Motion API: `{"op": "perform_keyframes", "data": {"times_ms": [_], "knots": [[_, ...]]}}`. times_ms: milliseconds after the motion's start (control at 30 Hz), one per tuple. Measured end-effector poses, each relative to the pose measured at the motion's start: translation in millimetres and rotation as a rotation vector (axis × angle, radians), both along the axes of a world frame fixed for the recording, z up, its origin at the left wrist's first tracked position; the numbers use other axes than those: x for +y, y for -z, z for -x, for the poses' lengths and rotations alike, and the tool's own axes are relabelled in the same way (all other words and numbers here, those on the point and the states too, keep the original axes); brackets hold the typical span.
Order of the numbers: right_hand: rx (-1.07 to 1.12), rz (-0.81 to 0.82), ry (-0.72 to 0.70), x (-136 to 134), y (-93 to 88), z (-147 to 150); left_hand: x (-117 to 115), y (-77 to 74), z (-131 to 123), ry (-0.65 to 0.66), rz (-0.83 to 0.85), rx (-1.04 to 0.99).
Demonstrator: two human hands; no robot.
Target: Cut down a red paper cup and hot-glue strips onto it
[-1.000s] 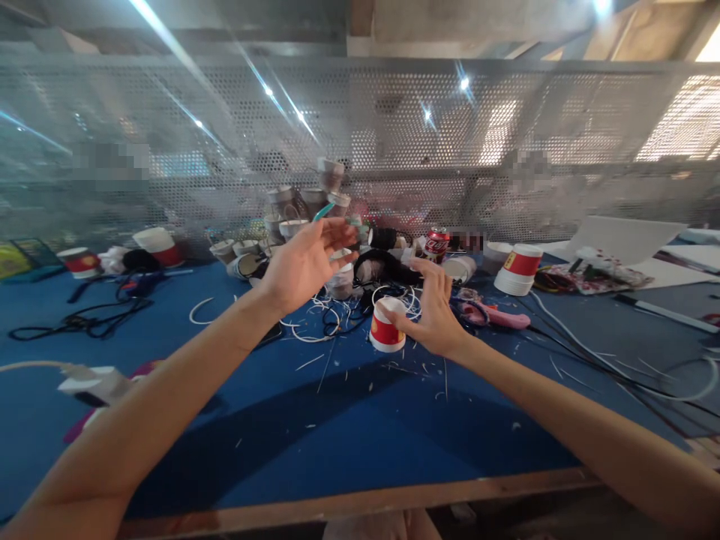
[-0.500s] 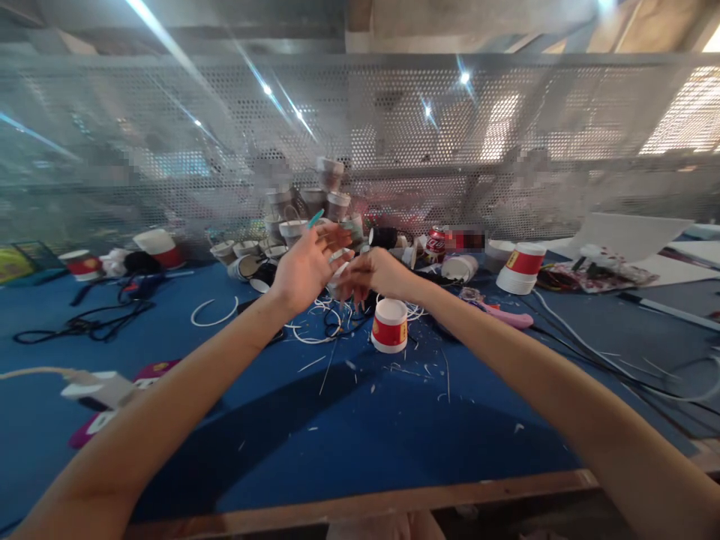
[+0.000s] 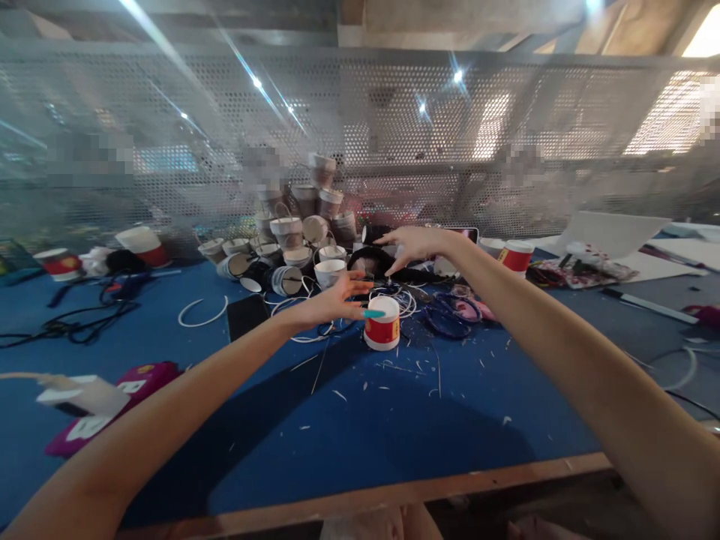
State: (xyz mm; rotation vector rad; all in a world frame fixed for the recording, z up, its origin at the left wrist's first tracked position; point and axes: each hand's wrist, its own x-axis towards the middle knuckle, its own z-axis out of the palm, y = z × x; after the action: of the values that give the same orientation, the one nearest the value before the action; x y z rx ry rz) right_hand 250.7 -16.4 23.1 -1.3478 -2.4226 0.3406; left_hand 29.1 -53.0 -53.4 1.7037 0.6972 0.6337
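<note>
My left hand (image 3: 329,301) is open with its fingers spread, just left of an upside-down white paper cup (image 3: 382,334) with a red band. A teal pointed piece (image 3: 381,313) at its thumb tip overlaps the cup in view; whether it is worn or held I cannot tell. My right hand (image 3: 419,247) hovers farther back, palm down, index finger and thumb apart, with nothing visible in it. Below it lies a black object (image 3: 371,262). White cord (image 3: 408,301) is coiled behind the cup. Small paper cups with handles (image 3: 286,231) are piled behind my left hand.
Dark blue scissors (image 3: 450,315) lie right of the cup. A black phone (image 3: 247,319) is left of it. More red-banded cups (image 3: 516,257) stand at both sides. A white plug block (image 3: 84,394) sits front left. White scraps (image 3: 339,395) dot the blue table, backed by a perforated panel (image 3: 388,135).
My hands were close together and have parted. The left turned over and came down beside the cup; the right moved right and its fingers opened. The view shifted slightly.
</note>
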Motion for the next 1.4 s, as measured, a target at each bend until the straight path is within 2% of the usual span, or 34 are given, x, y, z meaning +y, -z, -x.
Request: {"op": "perform_keyframes", "data": {"times_ms": [67,167,300,367,400,467,533,633,767,833,933,1000,1100,1167,1200,1267,1400], "knots": [[0.077,-0.037,0.113,-8,6.7,-6,-9,11.8,-9,0.014,0.028,0.015],[0.175,0.027,0.241,-20,17.9,-17,-17,33.3,-19,0.002,0.027,0.015],[0.1,-0.076,0.36,-37,25.6,-48,-22,50.8,-22,-0.02,-0.044,-0.011],[0.032,-0.103,0.426,-49,27.7,-69,-23,51.9,-21,-0.037,-0.092,0.0],[-0.093,-0.071,0.485,-55,29.7,-79,-24,51.4,-21,-0.04,-0.109,0.009],[-0.38,0.095,0.544,-67,37.6,-95,-25,50.0,-20,-0.045,-0.128,0.026],[-0.448,0.179,0.543,-75,50.8,-105,-25,49.4,-20,-0.046,-0.136,0.041],[-0.552,0.214,0.547,-79,74.0,-108,-25,50.7,-20,-0.052,-0.146,0.051],[-0.556,0.167,0.549,-79,90.1,-110,-24,53.4,-20,-0.057,-0.161,0.046],[-0.551,0.113,0.584,-83,88.2,-113,-23,54.0,-20,-0.061,-0.17,0.048],[-0.523,-0.032,0.73,-92,77.7,-118,-23,54.1,-20,-0.063,-0.184,0.052],[-0.395,-0.153,0.834,-95,70.1,-120,-23,53.8,-20,-0.059,-0.193,0.057],[0.183,-0.212,0.863,-94,64.0,-118,-24,52.9,-20,-0.066,-0.204,0.065],[0.578,-0.106,0.753,-91,64.1,-113,-24,52.0,-21,-0.072,-0.203,0.067],[0.708,-0.033,0.679,-90,64.8,-109,-25,51.6,-21,-0.073,-0.199,0.067],[0.835,0.084,0.543,-91,66.2,-99,-25,50.8,-21,-0.067,-0.185,0.055],[0.973,0.165,0.373,-98,66.2,-77,-26,50.0,-21,-0.049,-0.129,0.003]]}}
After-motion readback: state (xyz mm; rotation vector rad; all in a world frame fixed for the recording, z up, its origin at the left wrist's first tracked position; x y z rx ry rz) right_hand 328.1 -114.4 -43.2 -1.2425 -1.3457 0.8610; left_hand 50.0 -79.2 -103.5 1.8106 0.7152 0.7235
